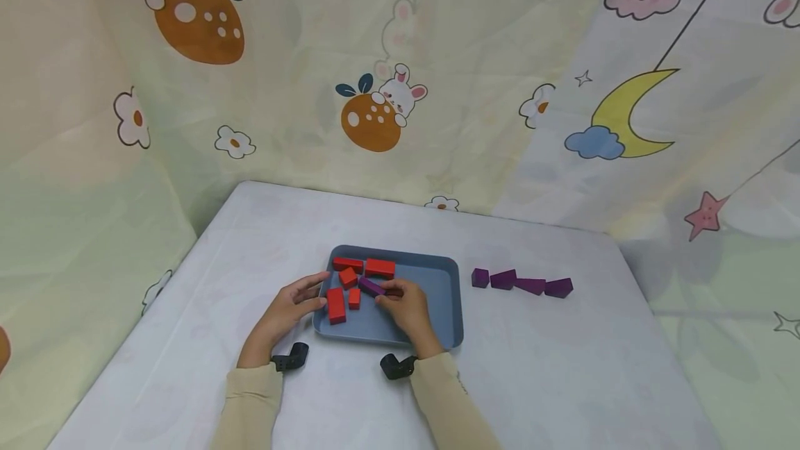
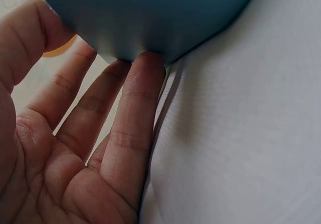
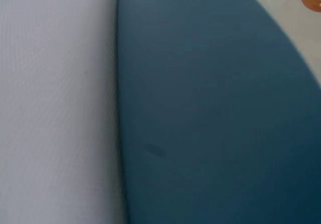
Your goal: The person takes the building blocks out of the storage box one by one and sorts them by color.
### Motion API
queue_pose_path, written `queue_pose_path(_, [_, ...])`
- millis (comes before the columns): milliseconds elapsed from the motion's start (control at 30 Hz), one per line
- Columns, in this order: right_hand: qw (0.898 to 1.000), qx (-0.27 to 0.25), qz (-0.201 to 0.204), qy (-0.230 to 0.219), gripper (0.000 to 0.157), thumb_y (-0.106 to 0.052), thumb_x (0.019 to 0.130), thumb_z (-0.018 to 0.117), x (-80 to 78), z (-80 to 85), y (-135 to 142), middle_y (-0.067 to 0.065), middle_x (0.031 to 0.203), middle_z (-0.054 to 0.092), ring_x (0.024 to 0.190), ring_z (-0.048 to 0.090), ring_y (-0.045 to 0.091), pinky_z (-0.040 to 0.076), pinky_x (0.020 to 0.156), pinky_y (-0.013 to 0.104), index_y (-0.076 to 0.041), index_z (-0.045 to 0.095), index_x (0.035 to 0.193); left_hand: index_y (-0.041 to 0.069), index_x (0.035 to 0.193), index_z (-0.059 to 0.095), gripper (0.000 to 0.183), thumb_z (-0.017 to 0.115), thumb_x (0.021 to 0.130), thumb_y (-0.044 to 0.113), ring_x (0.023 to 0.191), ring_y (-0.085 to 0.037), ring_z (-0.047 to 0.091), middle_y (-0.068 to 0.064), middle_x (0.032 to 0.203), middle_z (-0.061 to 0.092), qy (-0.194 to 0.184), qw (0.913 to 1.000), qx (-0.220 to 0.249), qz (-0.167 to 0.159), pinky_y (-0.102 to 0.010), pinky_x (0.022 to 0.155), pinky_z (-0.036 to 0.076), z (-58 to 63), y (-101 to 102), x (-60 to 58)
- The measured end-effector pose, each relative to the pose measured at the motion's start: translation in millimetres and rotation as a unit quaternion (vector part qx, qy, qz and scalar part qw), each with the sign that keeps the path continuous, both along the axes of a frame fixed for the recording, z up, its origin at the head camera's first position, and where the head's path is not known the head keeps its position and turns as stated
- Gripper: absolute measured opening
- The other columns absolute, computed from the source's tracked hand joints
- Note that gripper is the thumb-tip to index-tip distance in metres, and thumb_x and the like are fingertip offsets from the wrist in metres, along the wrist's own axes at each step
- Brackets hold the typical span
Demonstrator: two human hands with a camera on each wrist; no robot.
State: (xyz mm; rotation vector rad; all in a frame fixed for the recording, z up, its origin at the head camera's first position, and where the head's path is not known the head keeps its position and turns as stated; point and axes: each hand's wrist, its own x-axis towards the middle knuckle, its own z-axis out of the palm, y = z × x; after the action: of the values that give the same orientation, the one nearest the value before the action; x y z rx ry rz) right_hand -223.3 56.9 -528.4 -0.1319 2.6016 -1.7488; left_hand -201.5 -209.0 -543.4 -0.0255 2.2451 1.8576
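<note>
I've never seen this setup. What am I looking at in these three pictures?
No robot here: a person works bare-handed. The wide picture comes from a head camera looking forward and down; the close-ups come from a small black camera on each wrist. On the white table stands a blue-grey tray holding five red blocks; four purple blocks lie to its right. The right hand has another purple block in its grip, near the red ones; the left hand touches the tray's outer side.
</note>
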Motion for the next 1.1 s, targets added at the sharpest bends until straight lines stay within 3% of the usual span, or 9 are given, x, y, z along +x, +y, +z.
queue_pose_path(133, [1.000,-0.016,-0.005,0.010,0.021,0.003,0.088,0.086,1.7,-1.9,4,0.021,0.103,0.079,0.093,0.077,0.027,0.065,0.083,0.035,0.006,0.081,0.108,0.010,0.162,0.051,0.068,0.078,0.102,0.024,0.154,-0.048,0.040,-0.020,0.170,0.041,0.001,1.0000,-0.002,-0.002,-0.067,0.121,0.036,0.5,0,0.3])
queue_pose_path(367, [0.996,-0.054,0.028,0.060,0.022,0.001,0.095,0.080,10.2,8.3,28,0.022,0.114,0.077,0.104,0.075,0.035,0.064,0.091,0.034,0.006,0.078,0.116,0.011,0.162,0.051,0.067,0.078,0.102,0.023,0.154,-0.048,0.040,-0.020,0.170,0.041,0.002,1.0000,-0.001,-0.001,-0.067,0.121,0.036,0.5,0,1.0])
queue_pose_path(500, [0.994,-0.053,0.029,0.089,0.024,0.003,0.097,0.077,15.9,20.9,51,0.024,0.118,0.076,0.110,0.074,0.040,0.063,0.092,0.034,0.008,0.076,0.121,0.010,0.162,0.051,0.067,0.078,0.102,0.022,0.154,-0.049,0.040,-0.020,0.170,0.042,0.005,1.0000,0.001,-0.003,-0.068,0.121,0.036,0.5,-1,1.4])
queue_pose_path(600, [0.993,-0.026,0.014,0.114,0.028,0.004,0.097,0.076,18.1,24.9,73,0.024,0.119,0.076,0.110,0.074,0.039,0.062,0.091,0.028,0.007,0.076,0.124,0.010,0.162,0.051,0.067,0.078,0.102,0.023,0.154,-0.049,0.040,-0.020,0.171,0.040,0.004,1.0000,0.001,-0.005,-0.068,0.121,0.035,1.1,-1,1.9])
queue_pose_path(867, [0.981,0.010,-0.015,0.193,0.026,0.010,0.098,0.071,25.5,25.1,147,0.024,0.117,0.075,0.105,0.071,0.009,0.055,0.087,0.011,0.007,0.076,0.123,0.010,0.162,0.050,0.068,0.078,0.102,0.022,0.154,-0.048,0.040,-0.021,0.171,0.039,-0.003,1.0000,-0.003,-0.006,-0.067,0.122,0.036,3.1,0,1.3])
queue_pose_path(1100, [0.969,0.117,-0.067,0.208,0.025,0.012,0.097,0.071,24.4,29.3,215,0.024,0.114,0.077,0.099,0.065,-0.004,0.049,0.083,0.003,0.005,0.077,0.120,0.009,0.162,0.050,0.068,0.078,0.102,0.022,0.154,-0.048,0.040,-0.022,0.171,0.039,0.000,1.0000,-0.005,-0.007,-0.067,0.122,0.036,4.2,0,1.9])
